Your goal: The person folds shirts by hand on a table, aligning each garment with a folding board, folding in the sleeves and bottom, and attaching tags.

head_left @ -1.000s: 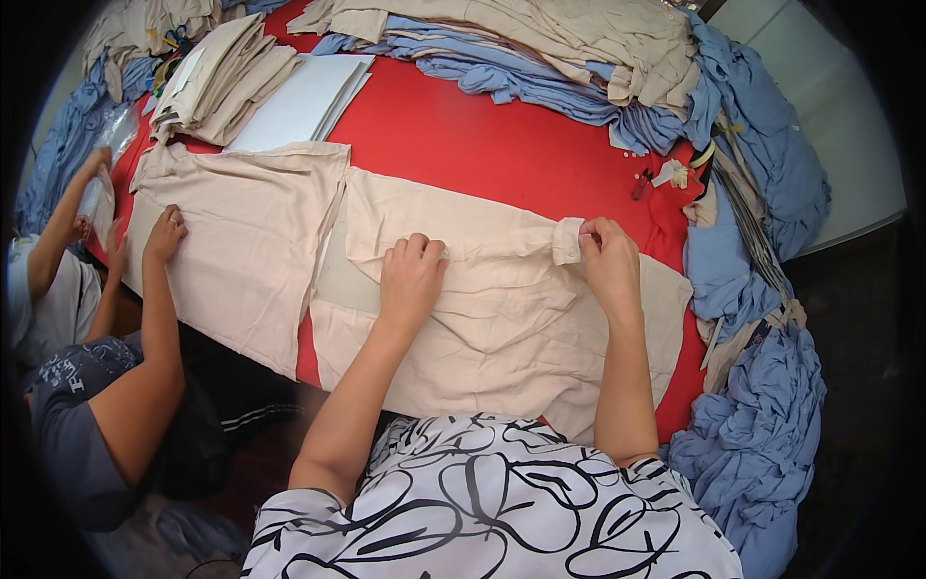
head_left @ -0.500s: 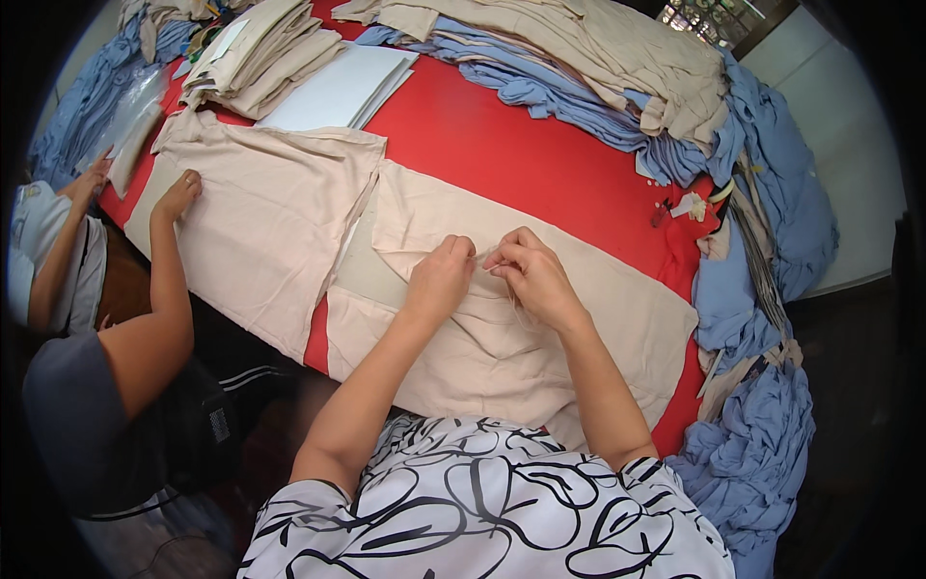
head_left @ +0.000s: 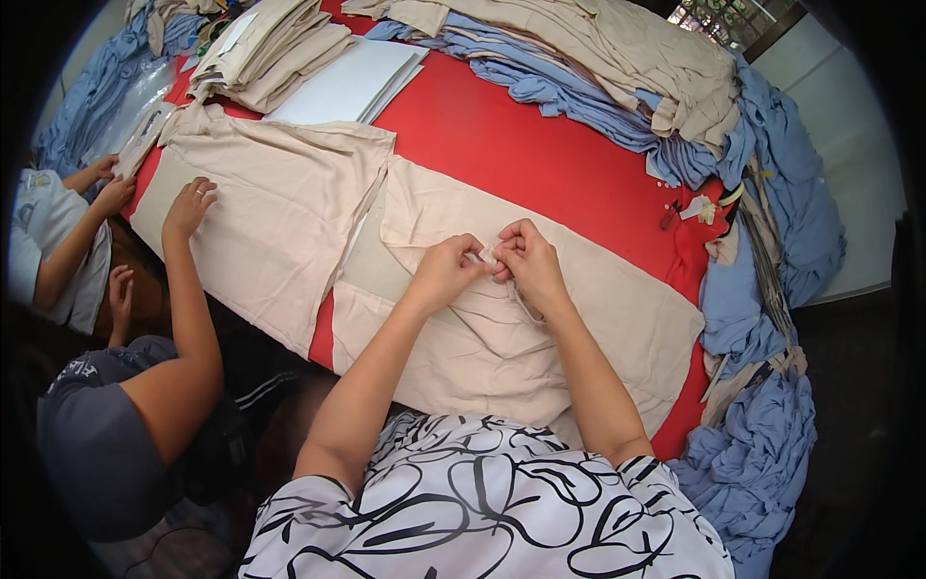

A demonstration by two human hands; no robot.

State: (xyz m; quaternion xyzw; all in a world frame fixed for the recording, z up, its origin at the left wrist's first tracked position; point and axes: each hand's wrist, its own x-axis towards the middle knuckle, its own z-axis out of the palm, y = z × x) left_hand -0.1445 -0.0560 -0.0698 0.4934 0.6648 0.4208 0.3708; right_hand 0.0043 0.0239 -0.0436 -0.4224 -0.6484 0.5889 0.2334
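Note:
A beige cloth garment (head_left: 617, 289) lies spread on the red tabletop before me, its near part rumpled in folds. Above its middle, my left hand (head_left: 449, 276) is closed in a pinch, thumb against forefinger. My right hand (head_left: 533, 264) pinches just beside it, and the fingertips of both nearly meet at a small pale bit. From the right fingers a thin pale cord (head_left: 524, 305) loops down over the cloth. Exactly how the cord runs between the fingers is hidden. Under the garment's opening on the left shows a flat greyish-beige panel (head_left: 378, 262).
Another beige garment (head_left: 280, 193) lies to the left, with a co-worker's hand (head_left: 190, 206) on it. A second person handles a plastic-wrapped pack (head_left: 145, 135). Folded beige garments (head_left: 270, 58) and white sheets (head_left: 352, 82) stand behind. Blue and beige clothes (head_left: 598, 58) line the far edge.
My hands have come together, the right one turning inward so the fingertips nearly touch. At the left, the second person's hands have moved onto the pack. The view has shifted slightly.

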